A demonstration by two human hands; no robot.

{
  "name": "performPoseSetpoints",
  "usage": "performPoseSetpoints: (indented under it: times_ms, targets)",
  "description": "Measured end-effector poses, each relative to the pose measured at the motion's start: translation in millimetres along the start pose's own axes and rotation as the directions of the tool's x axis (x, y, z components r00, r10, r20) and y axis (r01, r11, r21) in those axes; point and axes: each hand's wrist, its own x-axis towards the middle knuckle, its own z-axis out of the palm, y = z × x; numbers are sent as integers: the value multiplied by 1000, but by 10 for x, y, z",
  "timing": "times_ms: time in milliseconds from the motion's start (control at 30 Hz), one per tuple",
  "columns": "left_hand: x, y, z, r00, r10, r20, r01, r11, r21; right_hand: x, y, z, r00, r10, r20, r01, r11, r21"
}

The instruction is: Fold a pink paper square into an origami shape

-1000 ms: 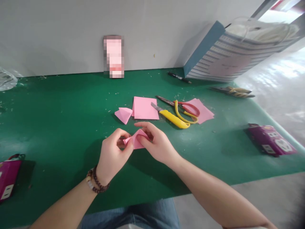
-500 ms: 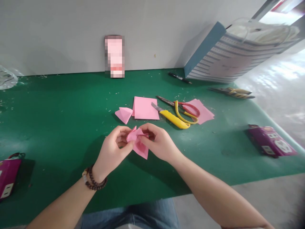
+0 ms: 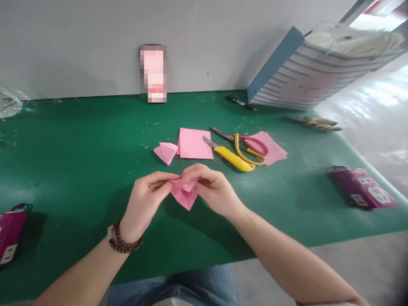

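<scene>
Between my two hands I hold a partly folded piece of pink paper, its lower corner pointing toward me. My left hand, with dark beads at the wrist, pinches its left edge between thumb and fingers. On the right edge, my right hand grips the paper, fingers curled over its top; some fingertips are hidden. Just beyond lies a folded pink paper piece. Beside it are square pink sheets, with the blade tip of a yellow utility knife resting on them.
Scissors with red and yellow handles lie partly over more pink paper. Farther back are a black pen, pliers and a striped paper bag. Purple boxes sit at both sides of the green table.
My hands have drawn closer together along the paper's top edge. The paper has turned, so its lower corner now points more straight down, and its top is flatter.
</scene>
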Motion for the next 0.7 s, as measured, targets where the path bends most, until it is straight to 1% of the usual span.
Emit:
performPoseSetpoints:
  times_ms: [67, 133, 200, 233, 300, 400, 500, 567, 700]
  targets:
    - [7, -8, 0, 998, -57, 10, 57, 995, -83, -6, 0, 5, 1000, -22, -10, 21, 999, -41]
    - [12, -13, -1, 995, -99, 29, 102, 984, -147, -12, -9, 14, 998, -48, -43, 43, 991, -124]
    - [15, -14, -6, 996, -88, 24, 91, 984, -152, -21, -30, 27, 994, -94, -59, 79, 971, -227]
    - [14, -12, -11, 998, -58, 11, 59, 991, -123, -25, -45, 33, 991, -122, -51, 103, 957, -271]
    - [7, -5, -23, 999, 30, -23, -30, 1000, -7, -35, -78, 42, 986, -168, -8, 156, 931, -330]
    - [-17, 13, -35, 989, 141, -48, -130, 974, 187, -43, -119, 46, 981, -185, 60, 194, 907, -373]
    - [-39, 18, -33, 973, 226, -41, -203, 929, 310, -44, -124, 54, 986, -158, 47, 164, 899, -405]
    - [-45, 12, -24, 962, 273, -27, -244, 897, 369, -45, -107, 65, 992, -121, 21, 118, 894, -433]
    - [-52, 5, 5, 950, 311, 14, -286, 856, 430, -56, -47, 78, 998, -40, -50, 12, 879, -476]
